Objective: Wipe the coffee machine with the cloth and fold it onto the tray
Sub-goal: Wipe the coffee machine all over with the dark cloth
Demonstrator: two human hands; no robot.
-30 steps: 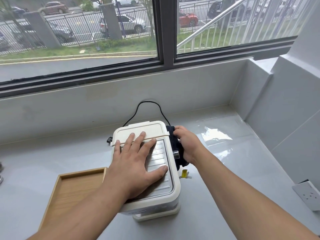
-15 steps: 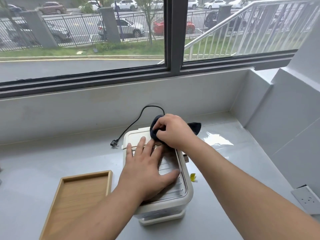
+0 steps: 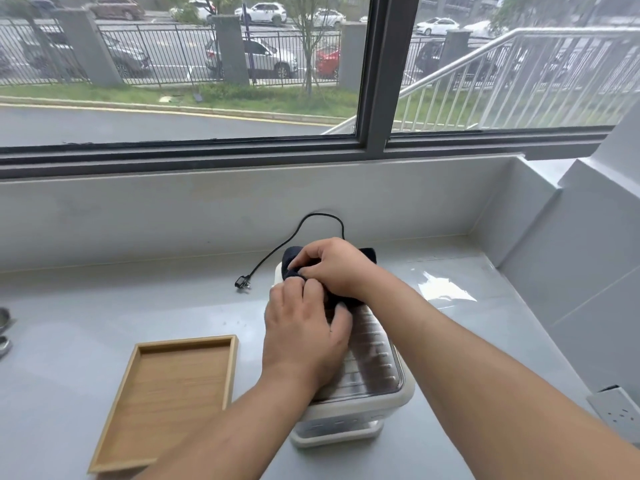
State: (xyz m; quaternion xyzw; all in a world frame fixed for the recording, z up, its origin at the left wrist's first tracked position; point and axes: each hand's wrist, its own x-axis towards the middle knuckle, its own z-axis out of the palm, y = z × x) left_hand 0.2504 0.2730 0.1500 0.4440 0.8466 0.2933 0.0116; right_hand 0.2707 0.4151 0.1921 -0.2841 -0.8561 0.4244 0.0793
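A white coffee machine point(image 3: 374, 386) with a ribbed metal top stands on the grey counter, right of centre. A dark cloth point(image 3: 292, 259) lies bunched on the machine's back part. My right hand point(image 3: 332, 268) grips the cloth from above. My left hand point(image 3: 304, 330) rests on the machine's top, its fingertips pinching the cloth's near edge. An empty wooden tray point(image 3: 180, 386) sits on the counter just left of the machine; my left forearm crosses its near right corner.
The machine's black power cord point(image 3: 277, 247) loops behind it, its plug point(image 3: 241, 284) lying loose on the counter. A window wall runs along the back. A white socket plate point(image 3: 620, 408) is at the right wall. Metal objects point(image 3: 5, 332) show at the left edge.
My right hand lifted the cloth from the machine's right side onto its top. My left hand's fingers slid forward and now pinch the cloth instead of lying flat.
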